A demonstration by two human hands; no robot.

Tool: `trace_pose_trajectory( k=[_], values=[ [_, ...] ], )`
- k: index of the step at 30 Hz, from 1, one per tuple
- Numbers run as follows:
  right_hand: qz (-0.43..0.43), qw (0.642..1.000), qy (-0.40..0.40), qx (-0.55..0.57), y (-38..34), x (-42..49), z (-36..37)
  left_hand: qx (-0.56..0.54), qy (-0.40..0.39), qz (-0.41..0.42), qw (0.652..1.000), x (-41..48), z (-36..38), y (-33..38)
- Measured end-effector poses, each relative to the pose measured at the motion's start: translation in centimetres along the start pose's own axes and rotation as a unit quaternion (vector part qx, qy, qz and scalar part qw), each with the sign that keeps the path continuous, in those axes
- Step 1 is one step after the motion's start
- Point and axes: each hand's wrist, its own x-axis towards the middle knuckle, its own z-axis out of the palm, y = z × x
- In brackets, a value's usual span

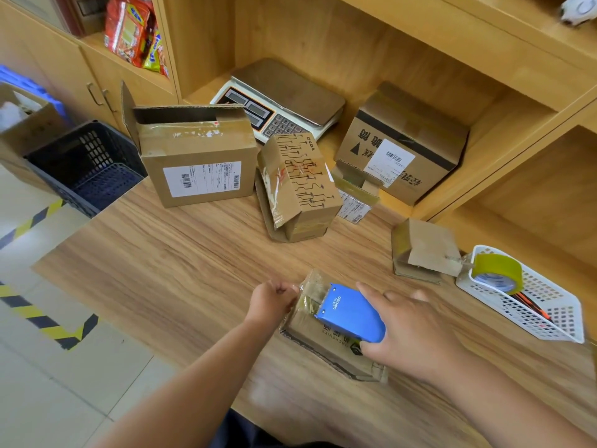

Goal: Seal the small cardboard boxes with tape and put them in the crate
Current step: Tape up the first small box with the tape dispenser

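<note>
A small box lies flat on the table, close to the near edge and a little right of the middle. The right hand grips a blue tape dispenser that rests on top of this box, with fingers along its far side and thumb curled under its near end. The left hand is at the box's left end, its fingers curled and pinching the loose end of the clear tape that runs from the dispenser's mouth over that end.

The dark crate stands beyond the table's left edge, near the far left corner and lower than the tabletop. I cannot tell what is in it.

Along the far edge stand three bigger boxes: an open box with a white label at the left, a printed box tilted in the middle, and a labelled box at the right, in the shelf recess. A weighing scale sits behind them. Near the right edge a small folded box lies just beside a white basket, which holds a yellow-green tape roll. Snack packets stand on a shelf at the upper left.
</note>
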Motion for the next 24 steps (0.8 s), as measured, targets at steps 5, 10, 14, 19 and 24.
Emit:
trace_pose_trajectory(
  k=[5, 10, 14, 19, 24],
  values=[
    [-0.009, 1.0, -0.002, 0.013, 0.2, 0.1, 0.3, 0.064, 0.047, 0.048, 0.996, -0.2, 0.7, -0.4],
    [-0.015, 1.0, 0.007, 0.02, 0.3, 0.1, 0.4, 0.105, 0.076, 0.068, 0.989, -0.4, 0.8, -0.6],
    [-0.022, 1.0, 0.008, 0.018, 0.5, 0.2, 0.5, 0.248, 0.025, 0.101, 0.963, -0.3, 0.2, -0.3],
    [-0.026, 0.999, 0.008, 0.026, 0.9, 0.4, 0.7, 0.29, -0.063, 0.262, 0.918, -2.2, -2.2, 3.2],
    [-0.032, 0.999, 0.003, 0.04, 1.3, 0.6, 1.0, 0.532, -0.273, 0.329, 0.731, -3.0, -1.7, 5.2]
  ],
)
